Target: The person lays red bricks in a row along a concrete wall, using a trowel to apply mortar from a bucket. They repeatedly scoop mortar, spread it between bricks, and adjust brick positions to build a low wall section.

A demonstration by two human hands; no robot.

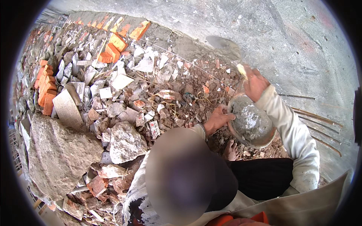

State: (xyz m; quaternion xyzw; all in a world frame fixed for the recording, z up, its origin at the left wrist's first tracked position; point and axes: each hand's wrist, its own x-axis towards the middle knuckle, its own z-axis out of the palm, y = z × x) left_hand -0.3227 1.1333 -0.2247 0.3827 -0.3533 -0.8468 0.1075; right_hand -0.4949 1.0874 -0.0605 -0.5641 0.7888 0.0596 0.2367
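Note:
My right hand [256,84] is closed round the pale yellow handle [242,71] of a trowel. The trowel's blade [225,47] is smeared by motion and lies close to the grey wall. Below that hand sits a round pan [272,140] holding wet grey mortar [250,120]. At the pan's left rim is my left hand [218,119], its thumb over the edge and its fingers bent against the side. A large blurred patch covers the lower middle and hides my left forearm.
A taut string [181,58] runs over the rubble toward orange bricks [140,30] set along the wall. Loose bricks [115,47] and a brick stack [47,88] lie left. Big rocks [62,156] fill the lower left. Steel rods [316,116] jut at right. A bare foot [230,150] is beside the pan.

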